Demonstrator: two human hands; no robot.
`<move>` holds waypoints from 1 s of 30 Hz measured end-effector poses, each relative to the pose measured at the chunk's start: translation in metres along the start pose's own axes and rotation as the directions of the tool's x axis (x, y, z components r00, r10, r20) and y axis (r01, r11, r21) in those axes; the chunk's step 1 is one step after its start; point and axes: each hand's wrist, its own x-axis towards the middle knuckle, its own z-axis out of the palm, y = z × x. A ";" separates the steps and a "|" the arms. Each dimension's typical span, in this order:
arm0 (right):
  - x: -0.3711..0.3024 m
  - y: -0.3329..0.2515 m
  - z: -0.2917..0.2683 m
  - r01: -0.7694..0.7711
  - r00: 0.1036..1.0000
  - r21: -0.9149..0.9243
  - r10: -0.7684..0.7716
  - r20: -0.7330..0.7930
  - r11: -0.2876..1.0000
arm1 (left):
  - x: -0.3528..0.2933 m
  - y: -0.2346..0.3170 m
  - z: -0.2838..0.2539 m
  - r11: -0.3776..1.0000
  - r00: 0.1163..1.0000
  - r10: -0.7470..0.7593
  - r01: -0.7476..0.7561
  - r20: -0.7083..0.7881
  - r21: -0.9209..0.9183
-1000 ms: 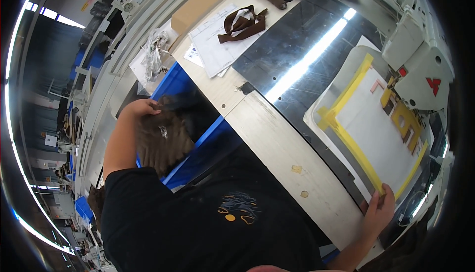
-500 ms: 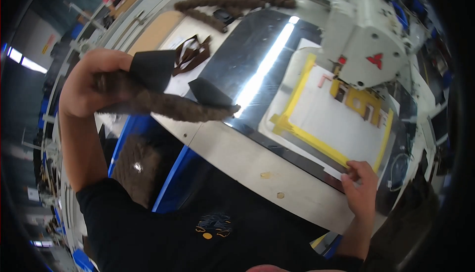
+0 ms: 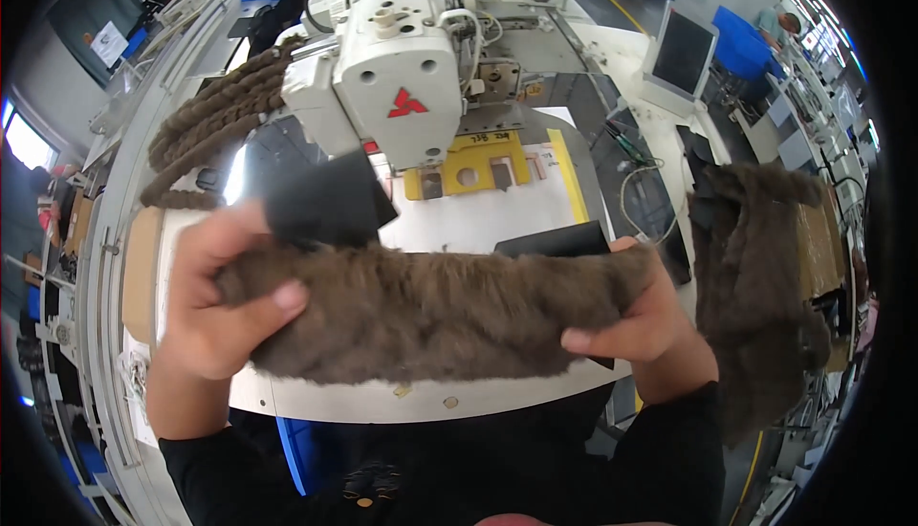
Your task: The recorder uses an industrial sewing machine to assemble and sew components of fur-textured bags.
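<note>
A strip of brown fur (image 3: pixel 430 311) is stretched crosswise in front of me. My left hand (image 3: pixel 222 301) is closed on its left end, the thumb lying over the fur. At the other end my right hand (image 3: pixel 639 320) grips it, thumb on the near face and fingers partly hidden behind. Two black flaps stick up along its far edge: one flap (image 3: pixel 325 203) beside my left hand, the other flap (image 3: pixel 555 241) close to my right. Beyond the strip, a yellow slotted template (image 3: pixel 469 170) sits on a white sheet (image 3: pixel 435 220) under the sewing machine's head (image 3: pixel 397 76).
More brown fur strips (image 3: pixel 215 120) lie at the left of the worktable (image 3: pixel 363 402). At the right hangs a large fur piece (image 3: pixel 755 296). A monitor (image 3: pixel 681 53) stands at the back right, near a cable (image 3: pixel 631 196). A person (image 3: pixel 779 24) is far off at the right.
My left hand has brought the fur strip from the left to the middle. My right hand has left the template sheet's corner and taken the strip's other end. The view has turned toward the machine.
</note>
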 end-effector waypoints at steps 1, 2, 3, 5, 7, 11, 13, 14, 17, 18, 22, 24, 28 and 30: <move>-0.003 0.000 -0.001 0.000 1.000 0.069 0.002 -0.021 0.998 | 0.006 -0.013 0.006 0.993 0.997 -0.061 0.065 0.038 -0.097; -0.004 0.010 -0.003 -0.025 0.994 0.059 0.031 -0.103 0.998 | 0.010 -0.028 0.011 0.983 0.987 -0.154 0.158 0.046 -0.094; -0.004 0.022 -0.009 -0.034 0.993 0.060 0.040 -0.114 0.998 | 0.013 -0.047 0.015 0.964 0.967 -0.248 0.252 0.050 -0.087; 0.003 0.046 -0.022 -0.247 0.957 0.048 0.252 -0.141 0.968 | 0.009 -0.097 0.017 0.891 0.898 -0.418 0.435 0.136 -0.132; 0.006 0.074 -0.036 -0.299 0.942 0.073 0.306 -0.139 0.952 | 0.013 -0.131 0.027 0.866 0.871 -0.467 0.485 0.153 -0.123; 0.005 0.102 -0.049 -0.428 0.893 -0.022 0.419 -0.164 0.904 | 0.012 -0.174 0.034 0.829 0.810 -0.559 0.550 0.178 0.101; 0.008 0.098 -0.049 -0.263 0.919 -0.752 -0.080 -0.386 0.604 | 0.010 -0.174 0.033 0.876 0.881 -0.455 0.418 0.126 0.239; 0.009 0.096 -0.050 -0.298 0.907 -0.719 -0.048 -0.417 0.628 | 0.006 -0.179 0.031 0.889 0.888 -0.437 0.401 0.146 0.219; 0.015 0.081 -0.053 -0.437 0.898 -0.531 0.325 -0.296 0.726 | -0.008 -0.187 0.029 0.935 0.919 -0.354 0.343 0.175 0.093; 0.015 0.083 -0.053 -0.442 0.896 -0.531 0.330 -0.298 0.723 | -0.008 -0.184 0.030 0.934 0.918 -0.356 0.345 0.177 0.088; 0.020 0.091 -0.046 -0.453 0.879 -0.262 0.379 -0.289 0.852 | -0.008 -0.174 0.025 0.988 0.943 -0.154 0.151 0.296 0.032; 0.022 0.091 -0.044 -0.426 0.867 -0.240 0.319 -0.382 0.872 | -0.007 -0.174 0.022 0.994 0.932 -0.106 0.098 0.346 0.040; 0.027 0.087 -0.047 -0.494 0.861 0.136 0.505 -0.058 0.859 | -0.008 -0.177 0.023 0.992 0.931 -0.098 0.119 0.352 -0.039; 0.029 0.088 -0.047 -0.488 0.870 0.171 0.492 0.019 0.856 | -0.007 -0.177 0.023 0.986 0.931 -0.124 0.154 0.343 -0.062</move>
